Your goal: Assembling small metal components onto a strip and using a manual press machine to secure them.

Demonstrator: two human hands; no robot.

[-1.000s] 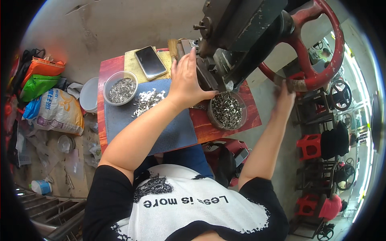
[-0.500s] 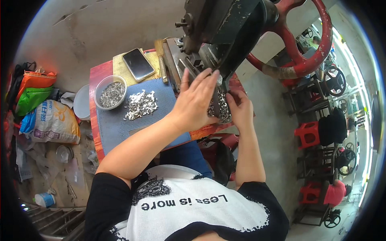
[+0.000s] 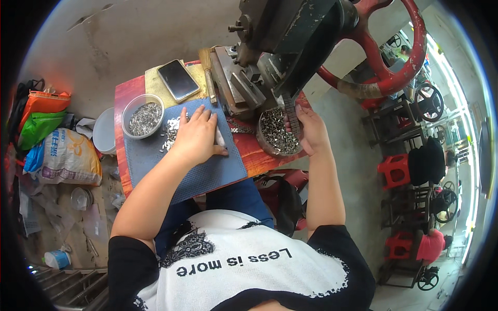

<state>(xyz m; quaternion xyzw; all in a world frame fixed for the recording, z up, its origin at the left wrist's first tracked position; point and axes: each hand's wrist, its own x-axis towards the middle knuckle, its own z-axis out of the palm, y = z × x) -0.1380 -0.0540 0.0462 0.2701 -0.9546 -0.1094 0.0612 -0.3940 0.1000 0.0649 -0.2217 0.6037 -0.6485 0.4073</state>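
My left hand [image 3: 197, 136] lies flat, fingers apart, on a blue mat [image 3: 207, 173], covering part of a loose pile of small metal parts [image 3: 170, 132]. My right hand [image 3: 312, 129] is at the right rim of a round bowl [image 3: 276, 133] full of small metal parts. Its fingers curl beside a dark toothed strip [image 3: 292, 116] hanging from the press. Whether it grips anything is unclear. Both bowl and mat sit on a red table [image 3: 123, 111] under a heavy grey press [image 3: 280, 31].
A clear bowl of metal parts [image 3: 143, 116], a dark phone [image 3: 178, 79] and a brush [image 3: 209, 78] lie at the table's back. A big red handwheel [image 3: 386, 78] is at right. Bags [image 3: 39, 116], a sack [image 3: 67, 158] and red stools [image 3: 395, 168] stand around.
My left hand has moved from the press area down and left onto the mat. My right hand left the red handwheel and came to the bowl's right rim.
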